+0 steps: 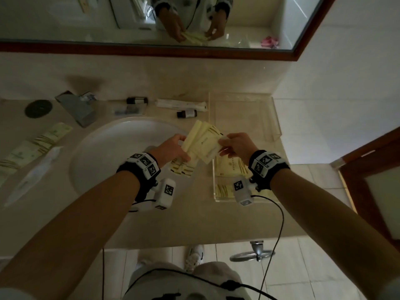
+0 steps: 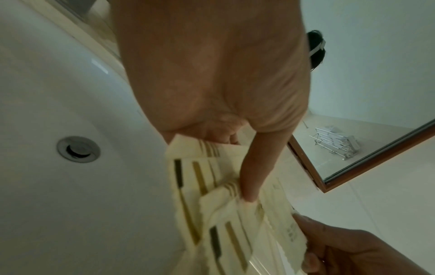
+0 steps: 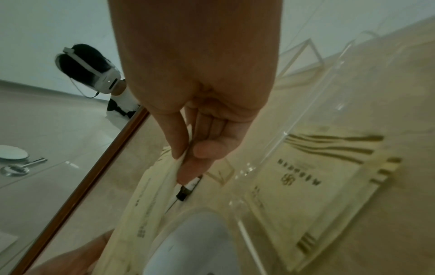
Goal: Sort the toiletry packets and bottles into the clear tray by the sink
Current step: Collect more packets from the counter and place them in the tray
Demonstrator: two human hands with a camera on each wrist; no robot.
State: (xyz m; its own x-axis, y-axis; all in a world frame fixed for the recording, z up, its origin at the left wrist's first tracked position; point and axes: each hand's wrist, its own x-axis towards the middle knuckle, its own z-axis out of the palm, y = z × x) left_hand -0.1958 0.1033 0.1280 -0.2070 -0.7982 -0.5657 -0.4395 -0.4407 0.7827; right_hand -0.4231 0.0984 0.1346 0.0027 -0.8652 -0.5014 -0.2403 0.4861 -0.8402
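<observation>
A fanned stack of pale yellow packets (image 1: pixel 203 141) is up in the air between the sink and the clear tray (image 1: pixel 242 109). My left hand (image 1: pixel 185 148) grips its left side, thumb on top (image 2: pixel 247 186). My right hand (image 1: pixel 223 144) pinches the right edge of one packet (image 3: pixel 186 160). Inside the tray's near half lie more yellow packets (image 1: pixel 231 167), flat. On the counter behind stand apart two small dark-capped bottles (image 1: pixel 136 100) (image 1: pixel 186 113) and a long white packet (image 1: pixel 180 103).
The white sink (image 1: pixel 121 152) is under my left wrist, the faucet (image 1: pixel 78 109) behind it. More packets (image 1: pixel 36 144) and a white sachet (image 1: pixel 32 176) lie left of the sink. A mirror runs along the back wall. The tray's far half is bare.
</observation>
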